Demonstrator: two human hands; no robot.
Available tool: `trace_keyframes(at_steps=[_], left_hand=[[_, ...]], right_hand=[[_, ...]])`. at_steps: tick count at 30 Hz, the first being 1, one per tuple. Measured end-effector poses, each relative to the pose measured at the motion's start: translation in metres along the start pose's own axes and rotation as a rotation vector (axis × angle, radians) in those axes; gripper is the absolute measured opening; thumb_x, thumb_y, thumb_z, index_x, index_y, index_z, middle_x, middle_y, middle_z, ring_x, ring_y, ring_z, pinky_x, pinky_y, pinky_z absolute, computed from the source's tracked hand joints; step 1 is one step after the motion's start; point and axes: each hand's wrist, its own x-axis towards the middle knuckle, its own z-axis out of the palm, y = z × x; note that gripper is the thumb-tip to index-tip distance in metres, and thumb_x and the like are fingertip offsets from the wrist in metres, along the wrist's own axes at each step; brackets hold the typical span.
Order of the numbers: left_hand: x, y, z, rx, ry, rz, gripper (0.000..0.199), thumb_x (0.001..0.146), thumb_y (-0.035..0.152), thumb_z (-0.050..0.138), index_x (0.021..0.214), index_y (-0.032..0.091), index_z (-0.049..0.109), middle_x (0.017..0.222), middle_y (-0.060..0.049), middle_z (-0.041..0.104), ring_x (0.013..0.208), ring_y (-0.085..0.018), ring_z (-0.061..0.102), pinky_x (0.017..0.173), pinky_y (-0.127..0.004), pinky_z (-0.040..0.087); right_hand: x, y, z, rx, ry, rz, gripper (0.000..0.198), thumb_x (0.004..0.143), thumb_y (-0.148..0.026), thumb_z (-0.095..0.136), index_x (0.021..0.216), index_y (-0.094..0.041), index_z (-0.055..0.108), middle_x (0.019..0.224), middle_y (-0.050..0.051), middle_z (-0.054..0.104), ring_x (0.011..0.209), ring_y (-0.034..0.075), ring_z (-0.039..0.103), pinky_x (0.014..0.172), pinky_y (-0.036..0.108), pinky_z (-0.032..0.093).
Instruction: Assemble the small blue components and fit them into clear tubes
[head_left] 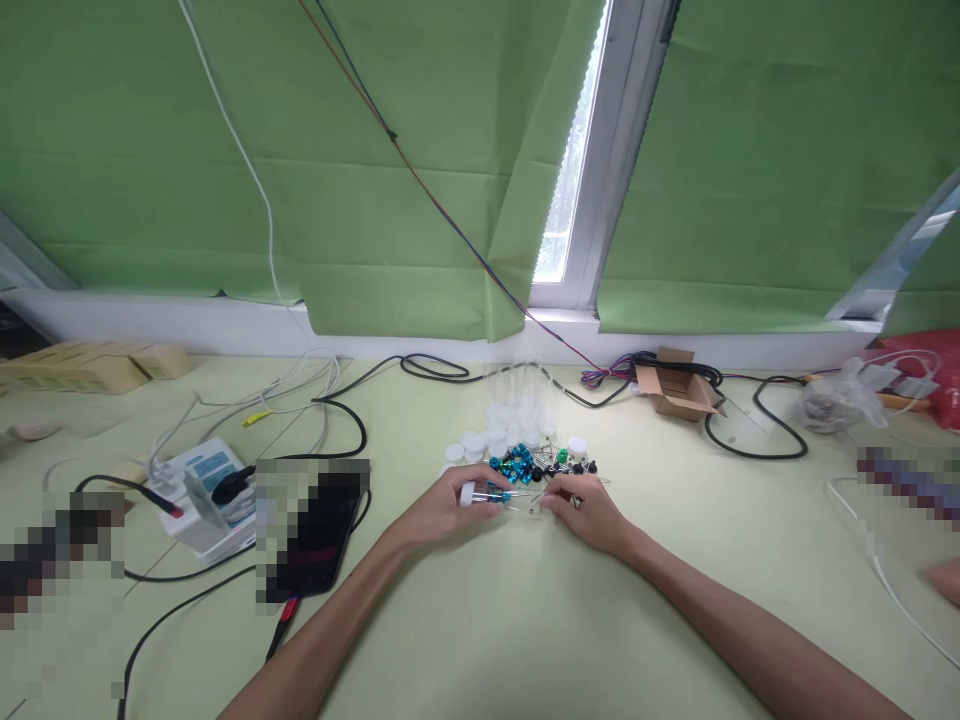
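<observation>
White power strip (214,500) at left, plugs in, black cables around it. Dark phone (322,530) just right of it, partly pixelated. Left hand (448,508) pinches a clear tube (484,494) between thumb and fingers: tube on its side, white end toward the left, blue pieces and thin metal shafts showing at it. Tube sits just on the near side of a loose pile of blue-headed pins (516,464), some black and green heads at its right. White caps (472,444) left and far of pile; clear tubes standing farther back. Right hand (589,510) at the tube's right end, thumb and index close together; can't tell what's between them. Open cardboard box (679,395) far right, plastic bag (840,402) beyond it to the right.
</observation>
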Motion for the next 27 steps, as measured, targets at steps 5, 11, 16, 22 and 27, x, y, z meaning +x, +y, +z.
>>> trace_keyframes(at_steps=[5,11,16,22,27], left_hand=[[0.0,0.0,0.001,0.01,0.002,0.0,0.035,0.077,0.043,0.067,0.103,0.021,0.071,0.09,-0.005,0.068,0.082,-0.021,0.059,0.075,-0.031,0.045],[0.001,-0.001,0.001,0.039,-0.028,-0.003,0.034,0.077,0.041,0.066,0.105,0.021,0.071,0.095,-0.006,0.069,0.088,-0.022,0.059,0.079,-0.032,0.046],[0.0,0.002,0.001,0.038,-0.057,-0.001,0.029,0.08,0.033,0.064,0.107,0.022,0.069,0.105,-0.006,0.069,0.094,-0.022,0.06,0.085,-0.033,0.045],[0.001,0.007,0.005,0.047,-0.044,-0.015,0.032,0.079,0.031,0.064,0.109,0.022,0.068,0.11,-0.006,0.069,0.101,-0.024,0.061,0.091,-0.035,0.045],[0.0,0.005,0.014,0.129,0.051,-0.011,0.029,0.077,0.029,0.067,0.105,0.023,0.07,0.105,-0.004,0.071,0.097,-0.023,0.063,0.086,-0.032,0.048]], right_hand=[[-0.001,0.002,0.0,-0.008,0.002,0.006,0.027,0.09,-0.033,0.057,0.067,-0.018,0.061,0.059,0.0,0.061,0.052,0.012,0.048,0.051,0.023,0.038],[-0.001,0.004,0.001,-0.031,0.019,0.007,0.033,0.088,-0.036,0.059,0.061,-0.018,0.056,0.054,-0.002,0.053,0.049,0.011,0.041,0.049,0.023,0.034],[-0.001,0.005,0.002,-0.033,0.033,0.014,0.034,0.087,-0.035,0.061,0.059,-0.018,0.054,0.052,-0.003,0.051,0.049,0.01,0.039,0.048,0.023,0.033],[0.0,0.007,0.003,-0.053,0.096,0.031,0.033,0.086,-0.035,0.061,0.058,-0.018,0.056,0.051,-0.003,0.051,0.048,0.01,0.039,0.047,0.022,0.033],[0.0,0.007,0.005,-0.065,0.173,0.018,0.029,0.086,-0.033,0.06,0.061,-0.018,0.059,0.05,-0.002,0.052,0.047,0.011,0.043,0.047,0.022,0.035]])
